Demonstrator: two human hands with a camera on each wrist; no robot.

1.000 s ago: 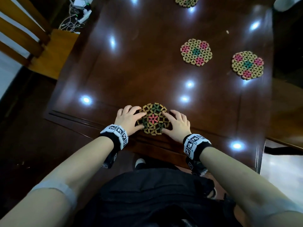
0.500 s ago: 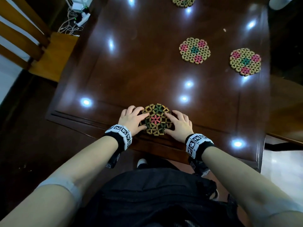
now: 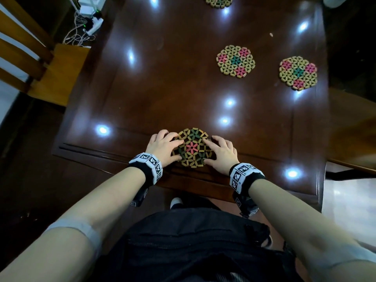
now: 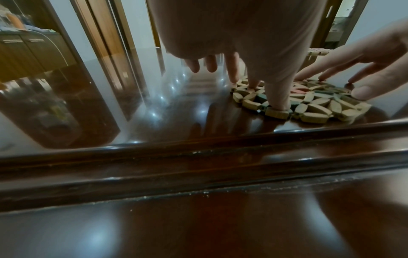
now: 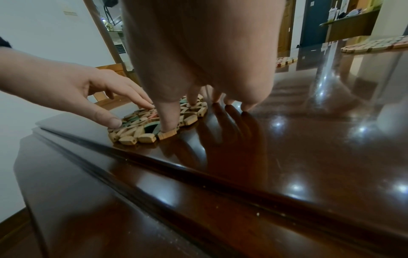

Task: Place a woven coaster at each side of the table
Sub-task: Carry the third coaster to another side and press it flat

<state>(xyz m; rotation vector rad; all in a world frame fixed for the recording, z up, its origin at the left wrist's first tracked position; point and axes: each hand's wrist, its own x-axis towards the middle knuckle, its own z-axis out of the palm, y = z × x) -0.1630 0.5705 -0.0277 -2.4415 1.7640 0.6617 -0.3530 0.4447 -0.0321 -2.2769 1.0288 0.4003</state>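
While flat on table [image 3: 183,78], coaster [image 3: 192,147], both grips apart, fingers pressing its edges

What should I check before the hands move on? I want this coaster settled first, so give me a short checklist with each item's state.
1. Near coaster lies flat on the table: ok, as the left wrist view shows.
2. Near coaster is inside the table's near edge: ok.
3. Left hand and right hand only press with straight fingers, no grip to undo: ok.
4. Far side has a coaster: ok, though cut off by the frame.
5. Right side has a coaster: ok.
6. Left side has a coaster: not ok; the spare middle coaster sits right of centre.
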